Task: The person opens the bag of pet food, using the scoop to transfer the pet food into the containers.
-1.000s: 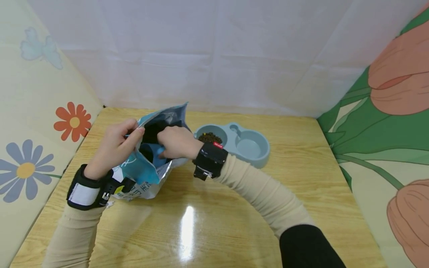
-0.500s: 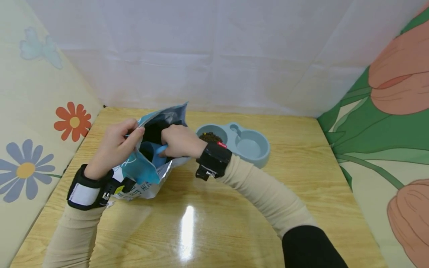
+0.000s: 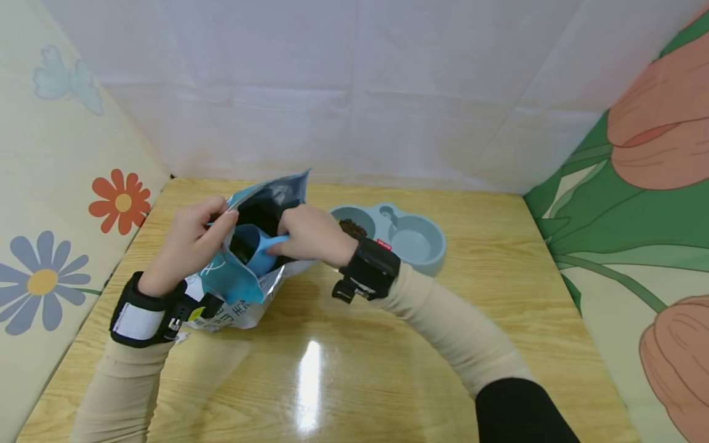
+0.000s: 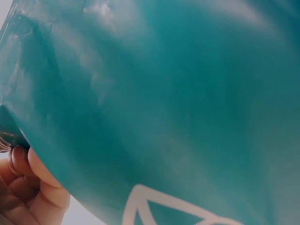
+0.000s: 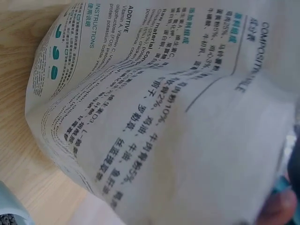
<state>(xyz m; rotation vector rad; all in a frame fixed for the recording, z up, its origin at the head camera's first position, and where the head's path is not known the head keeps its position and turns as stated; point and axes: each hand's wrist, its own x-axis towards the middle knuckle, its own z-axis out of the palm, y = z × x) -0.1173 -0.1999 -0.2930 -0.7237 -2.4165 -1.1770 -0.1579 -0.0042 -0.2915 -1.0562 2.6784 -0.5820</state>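
My left hand [image 3: 196, 240] pinches the upper left edge of a blue and white pet food bag [image 3: 232, 280], keeping its mouth spread. In the left wrist view curled fingers [image 4: 44, 187] grip the edge beside the bag's teal side. My right hand [image 3: 312, 234] grips the handle of a blue scoop [image 3: 263, 261] in the bag's opening. Dark contents show in the scoop's cup. The right wrist view is mostly filled by the bag's printed white side [image 5: 154, 117], with a fingertip at the lower right corner.
Right of the bag, a blue-grey double bowl [image 3: 437, 258] stands on the wooden table [image 3: 421, 375]. Brown kibble [image 3: 351, 229] lies in its left compartment, partly behind my right hand. A white sheet [image 3: 354, 92] hangs behind; flowered panels [image 3: 47, 203] stand at both sides.
My right hand has moved a little to the right and up, drawing the scoop higher in the bag's mouth so that more of its cup and handle show. The left hand has stayed put.
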